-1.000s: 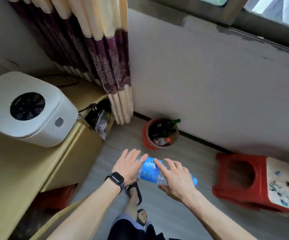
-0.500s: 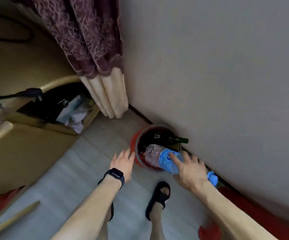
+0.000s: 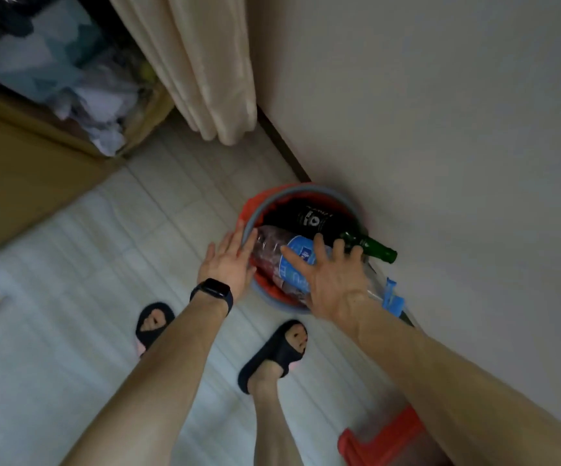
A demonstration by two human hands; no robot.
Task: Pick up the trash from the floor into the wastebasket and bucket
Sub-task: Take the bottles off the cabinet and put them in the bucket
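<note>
A red bucket with a grey rim stands on the floor against the wall. Inside it lie a dark bottle and a green glass bottle whose neck sticks out over the rim. A clear plastic bottle with a blue label and blue cap lies across the bucket's opening. My right hand rests on it with fingers spread over the label. My left hand, with a black watch on the wrist, lies flat against the bucket's left rim, fingers apart.
A cardboard box full of paper and plastic trash sits at the upper left. A cream curtain hangs to the floor beside the wall. A red stool stands at the lower right. My two feet in black slippers stand just before the bucket.
I have leaned closer over the bucket. The plastic bottle has gone lower into the bucket's opening under my right hand, and my left hand has moved against the rim.
</note>
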